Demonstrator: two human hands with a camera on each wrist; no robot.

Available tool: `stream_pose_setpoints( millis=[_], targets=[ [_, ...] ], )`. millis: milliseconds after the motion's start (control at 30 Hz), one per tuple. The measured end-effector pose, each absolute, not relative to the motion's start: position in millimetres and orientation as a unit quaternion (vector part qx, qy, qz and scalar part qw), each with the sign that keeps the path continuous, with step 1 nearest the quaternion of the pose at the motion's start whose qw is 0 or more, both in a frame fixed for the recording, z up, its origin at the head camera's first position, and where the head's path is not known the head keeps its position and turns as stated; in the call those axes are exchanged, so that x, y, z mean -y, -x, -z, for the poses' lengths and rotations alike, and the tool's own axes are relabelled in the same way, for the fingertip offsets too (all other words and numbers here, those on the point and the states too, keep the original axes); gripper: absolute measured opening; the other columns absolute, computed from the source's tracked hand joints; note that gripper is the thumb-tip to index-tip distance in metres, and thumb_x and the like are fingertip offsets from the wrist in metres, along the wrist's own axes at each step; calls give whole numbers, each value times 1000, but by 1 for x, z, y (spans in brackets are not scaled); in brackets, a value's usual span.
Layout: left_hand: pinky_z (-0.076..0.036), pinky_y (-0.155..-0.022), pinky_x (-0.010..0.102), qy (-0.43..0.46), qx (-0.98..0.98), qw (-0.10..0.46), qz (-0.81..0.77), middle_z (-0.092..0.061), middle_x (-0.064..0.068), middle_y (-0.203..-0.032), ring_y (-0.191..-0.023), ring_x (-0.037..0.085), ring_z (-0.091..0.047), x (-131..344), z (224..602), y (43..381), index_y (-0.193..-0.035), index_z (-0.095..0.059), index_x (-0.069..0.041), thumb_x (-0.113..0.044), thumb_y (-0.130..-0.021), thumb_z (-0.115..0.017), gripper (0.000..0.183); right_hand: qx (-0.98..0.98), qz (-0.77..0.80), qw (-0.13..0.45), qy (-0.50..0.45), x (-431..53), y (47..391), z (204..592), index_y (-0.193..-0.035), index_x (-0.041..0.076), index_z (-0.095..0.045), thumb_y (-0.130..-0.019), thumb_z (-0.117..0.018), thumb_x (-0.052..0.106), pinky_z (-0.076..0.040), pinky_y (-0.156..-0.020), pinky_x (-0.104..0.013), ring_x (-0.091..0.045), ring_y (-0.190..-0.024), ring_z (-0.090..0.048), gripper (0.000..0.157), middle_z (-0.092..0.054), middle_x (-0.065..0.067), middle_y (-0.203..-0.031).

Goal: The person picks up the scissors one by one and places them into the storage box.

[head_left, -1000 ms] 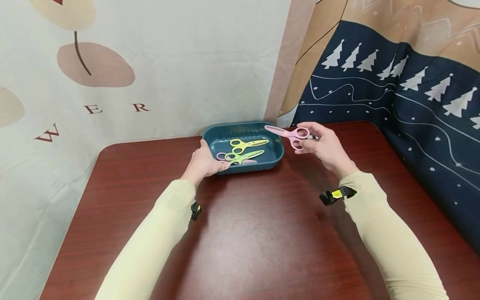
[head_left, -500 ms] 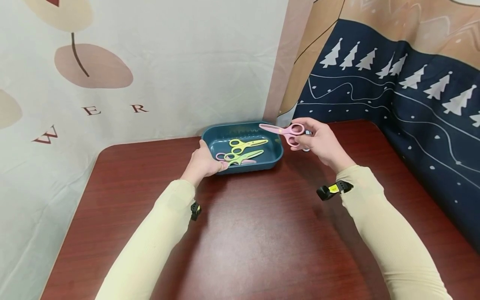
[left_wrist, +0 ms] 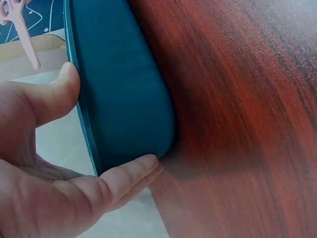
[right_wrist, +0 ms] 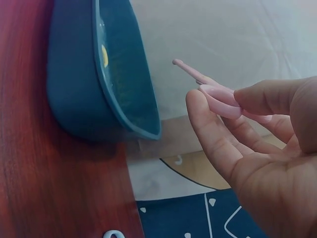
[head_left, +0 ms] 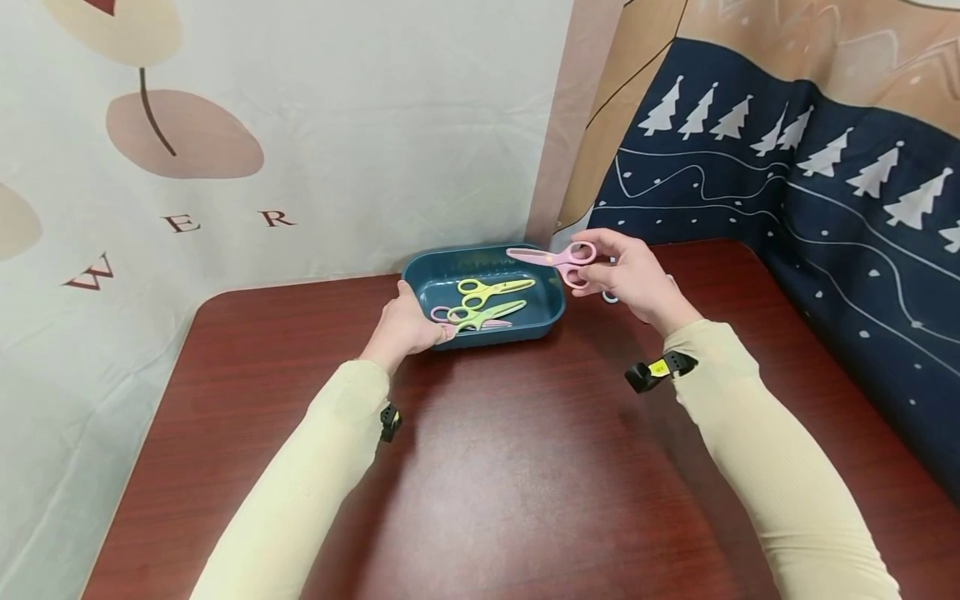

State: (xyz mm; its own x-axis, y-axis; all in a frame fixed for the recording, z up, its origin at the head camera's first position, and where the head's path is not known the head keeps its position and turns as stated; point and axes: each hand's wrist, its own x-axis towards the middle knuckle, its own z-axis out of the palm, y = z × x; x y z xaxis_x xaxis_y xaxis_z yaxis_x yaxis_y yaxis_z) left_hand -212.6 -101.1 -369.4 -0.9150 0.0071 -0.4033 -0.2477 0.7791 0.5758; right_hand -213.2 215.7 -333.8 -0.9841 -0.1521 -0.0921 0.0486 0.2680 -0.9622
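Observation:
My right hand (head_left: 626, 275) pinches pink scissors (head_left: 531, 256) by their handles, blades pointing left above the right end of a dark teal tray (head_left: 517, 333). In the right wrist view, the scissors (right_wrist: 225, 103) sit between thumb and fingers, beside the tray wall. My left hand (head_left: 405, 329) holds the tray's left end, thumb on the rim and fingers along the outer wall (left_wrist: 124, 89). Inside the tray lie yellow scissors (head_left: 498, 289) and green scissors (head_left: 495, 313). Another pink pair (head_left: 437, 314) lies partly hidden under the green one.
A pale blue ring (head_left: 610, 297), perhaps a scissor handle, shows on the table behind my right hand, mostly hidden. The tray stands at the far edge of the reddish-brown table (head_left: 487, 467), close against a light printed cloth (head_left: 337, 167). Dark blue cloth (head_left: 847, 250) borders the right side.
My right hand has moved left with the pink scissors, bringing the blades over the tray. A pale blue ring on the table has come more into view. The left hand stays on the tray.

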Motion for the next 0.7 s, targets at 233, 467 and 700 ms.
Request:
stream_pose_setpoints(
  millis=[233,467,700],
  targets=[
    [-33,-120,52,65,-924,193,-324,-24,33,-162,-146,43,-34,101,369,213,-161,15,1,-34,-89,-80,125,-790,605,89,43,-211,217,331,-146,7,-55,-100,-61,-4,-61,-81,-30,-22,-100,-68,48,-55,-19,-136],
    [-32,-121,53,64,-926,198,-316,-24,34,-162,-148,43,-32,101,370,214,-161,16,2,-34,-89,-79,125,-793,599,97,42,-205,224,332,-145,9,-56,-99,-63,-4,-62,-81,-33,-26,-104,-67,48,-55,-18,-134],
    [-32,-121,53,63,-926,200,-314,-24,35,-162,-147,44,-33,101,369,215,-161,16,3,-34,-89,-79,125,-784,609,114,40,-199,229,329,-148,9,-54,-99,-62,-5,-62,-79,-31,-26,-103,-67,51,-55,-17,-138]
  ],
)
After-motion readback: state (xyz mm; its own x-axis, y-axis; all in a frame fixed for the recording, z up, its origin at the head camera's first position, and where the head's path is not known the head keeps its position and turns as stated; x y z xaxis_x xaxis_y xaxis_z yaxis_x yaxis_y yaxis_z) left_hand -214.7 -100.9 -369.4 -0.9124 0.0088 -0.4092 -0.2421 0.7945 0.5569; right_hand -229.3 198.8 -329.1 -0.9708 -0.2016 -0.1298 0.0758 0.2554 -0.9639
